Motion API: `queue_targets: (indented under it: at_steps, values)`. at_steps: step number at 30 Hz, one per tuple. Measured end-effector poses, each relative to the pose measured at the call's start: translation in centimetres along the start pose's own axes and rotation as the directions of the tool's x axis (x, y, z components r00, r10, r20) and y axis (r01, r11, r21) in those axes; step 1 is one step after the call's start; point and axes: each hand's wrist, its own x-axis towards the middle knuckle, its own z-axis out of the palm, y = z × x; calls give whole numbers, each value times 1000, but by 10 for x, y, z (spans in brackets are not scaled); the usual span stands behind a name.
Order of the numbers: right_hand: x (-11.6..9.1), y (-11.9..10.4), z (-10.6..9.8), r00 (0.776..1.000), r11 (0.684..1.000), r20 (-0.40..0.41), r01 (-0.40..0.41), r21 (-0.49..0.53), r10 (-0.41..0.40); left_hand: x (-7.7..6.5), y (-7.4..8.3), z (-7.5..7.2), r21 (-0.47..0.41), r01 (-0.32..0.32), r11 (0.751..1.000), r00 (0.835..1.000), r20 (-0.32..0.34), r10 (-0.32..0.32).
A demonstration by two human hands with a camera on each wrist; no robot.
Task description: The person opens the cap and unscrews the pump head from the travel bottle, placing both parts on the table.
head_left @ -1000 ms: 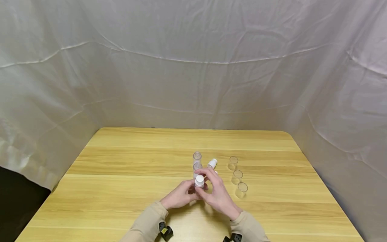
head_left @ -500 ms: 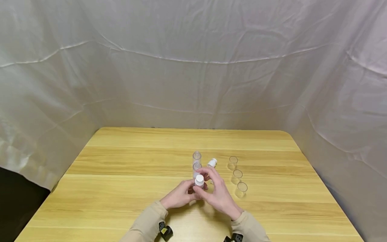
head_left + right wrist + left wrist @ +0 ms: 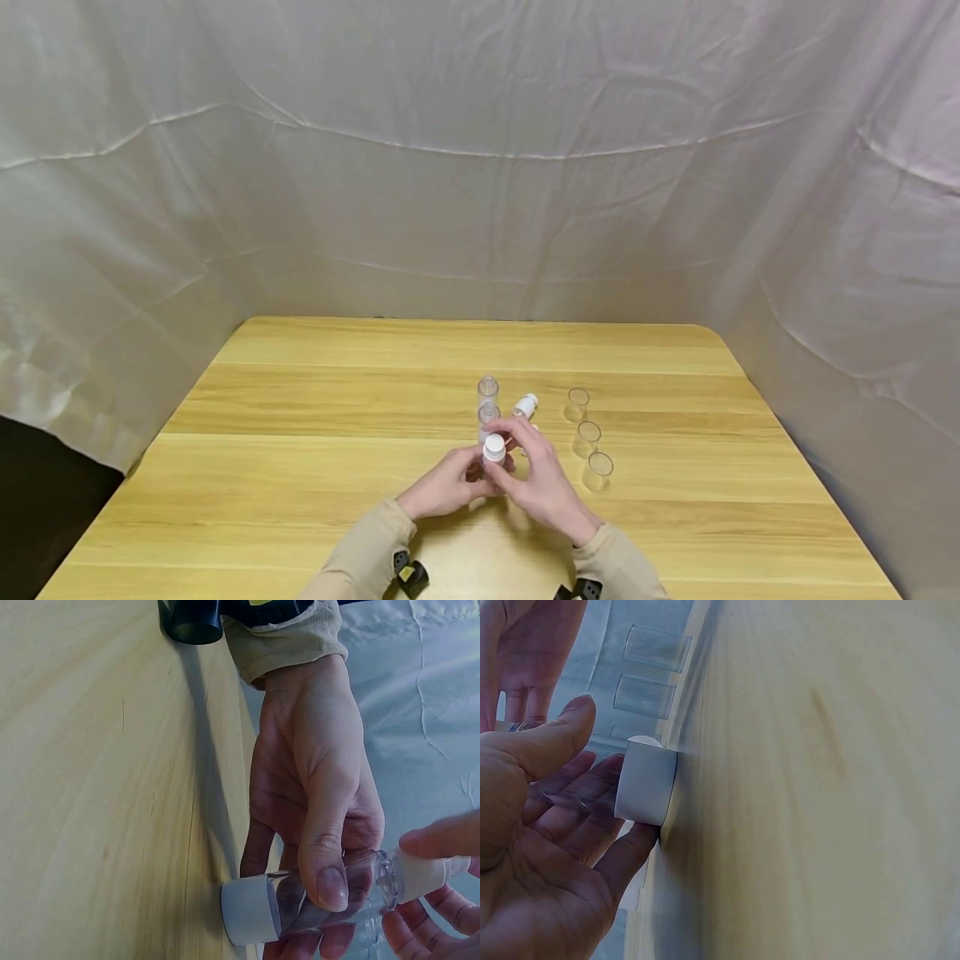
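A clear cylindrical bottle (image 3: pixel 300 900) with a white base (image 3: pixel 646 784) and a white pump top (image 3: pixel 493 448) stands upright, its base right at the tabletop. My left hand (image 3: pixel 447 483) grips the clear body, thumb across the front. My right hand (image 3: pixel 543 487) pinches the white collar (image 3: pixel 420 876) of the top between thumb and fingers. Just beyond the hands stand two more clear bottles without white tops, a far one (image 3: pixel 487 393) and a near one (image 3: pixel 488 419). To their right lies a white pump top (image 3: pixel 527 406); another white piece is mostly hidden behind my right hand.
Right of my hands, three clear cylindrical caps form a row: a far cap (image 3: pixel 577 405), a middle cap (image 3: pixel 587 439) and a near cap (image 3: pixel 597 472). All stand on the wooden table (image 3: pixel 300 500). A grey curtain (image 3: pixel 480 208) surrounds the table's back and sides.
The right thumb and fingers shifted slightly around the white top, away and back again. The left hand and the bottle keep their place.
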Motion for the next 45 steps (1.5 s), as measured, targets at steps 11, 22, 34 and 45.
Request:
queue_targets:
  at_steps: [11,22,34,45]
  values:
    - [-1,-1,2,998,999,26,-49,2,49,0,-1,1,-17,6,1000,1000,3,-6]
    - [-1,-2,2,998,998,32,-55,5,55,-1,-2,0,-14,-3,1000,1000,4,3]
    - [-2,-4,4,996,997,28,-81,-14,81,-1,-1,1,-18,14,1000,1000,-2,-14]
    - [-2,-1,2,999,998,16,-39,-41,40,1,-3,1,-20,-10,1000,1000,5,10]
